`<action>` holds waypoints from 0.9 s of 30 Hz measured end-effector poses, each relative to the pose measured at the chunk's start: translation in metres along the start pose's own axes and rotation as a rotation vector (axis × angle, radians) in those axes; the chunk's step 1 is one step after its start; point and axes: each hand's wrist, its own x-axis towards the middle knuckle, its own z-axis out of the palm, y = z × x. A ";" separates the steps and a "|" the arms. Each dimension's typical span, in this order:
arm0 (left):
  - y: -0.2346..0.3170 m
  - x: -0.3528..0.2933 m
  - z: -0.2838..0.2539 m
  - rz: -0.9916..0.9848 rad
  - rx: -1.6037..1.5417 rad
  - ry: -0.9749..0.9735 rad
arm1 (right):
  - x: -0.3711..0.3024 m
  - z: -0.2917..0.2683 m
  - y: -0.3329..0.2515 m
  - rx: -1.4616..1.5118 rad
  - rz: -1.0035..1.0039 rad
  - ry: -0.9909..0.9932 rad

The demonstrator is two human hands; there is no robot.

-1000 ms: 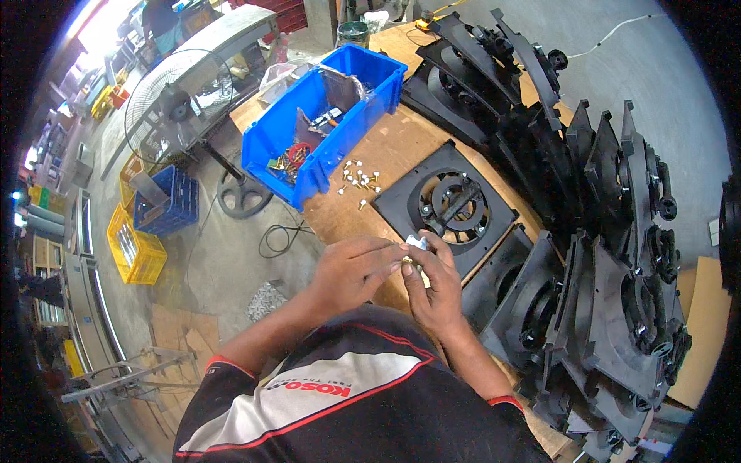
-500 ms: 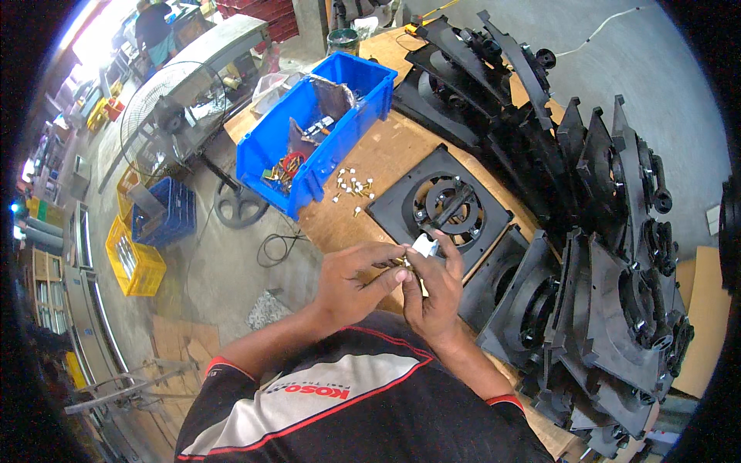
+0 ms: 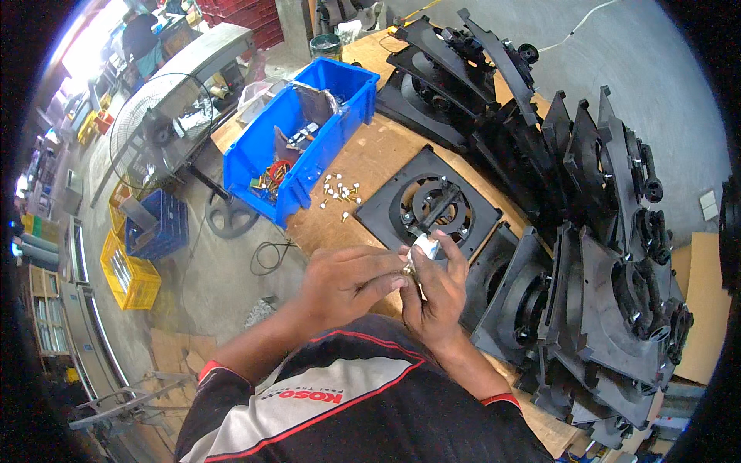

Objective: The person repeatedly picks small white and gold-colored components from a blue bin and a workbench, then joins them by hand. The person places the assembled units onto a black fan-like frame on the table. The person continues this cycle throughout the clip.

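Observation:
My left hand (image 3: 347,284) pinches a small brass-coloured piece (image 3: 407,269) between thumb and fingertips. My right hand (image 3: 438,297) meets it there, closed around a small white piece (image 3: 427,245) with a bluish patch; its exact kind I cannot make out. The fingertips of both hands nearly touch, partly hiding the brass piece. Just beyond them, a square black panel (image 3: 378,212) with a round, ringed opening and a bar across it lies flat on the wooden table (image 3: 384,145). Left of the panel lie several small brass pieces with white heads (image 3: 340,190).
A blue divided bin (image 3: 287,202) holding small metal parts stands at the table's far left. Stacked black panels (image 3: 587,301) crowd the right side. On the floor at left are a pedestal fan (image 3: 160,127), a yellow crate (image 3: 135,287) and a blue crate (image 3: 166,231).
The view has shifted slightly, so table and bin appear farther left. Both hands stay together; the left fingers now lie straighter over the brass piece.

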 end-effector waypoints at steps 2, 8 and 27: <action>-0.005 0.002 -0.008 0.050 0.024 -0.079 | 0.000 -0.004 -0.002 0.018 0.000 -0.047; -0.017 0.018 -0.039 -0.077 -0.156 -0.453 | 0.006 -0.016 -0.006 0.103 -0.053 -0.204; -0.041 -0.001 -0.003 -0.299 -0.352 -0.142 | 0.014 -0.019 -0.005 0.498 0.522 -0.496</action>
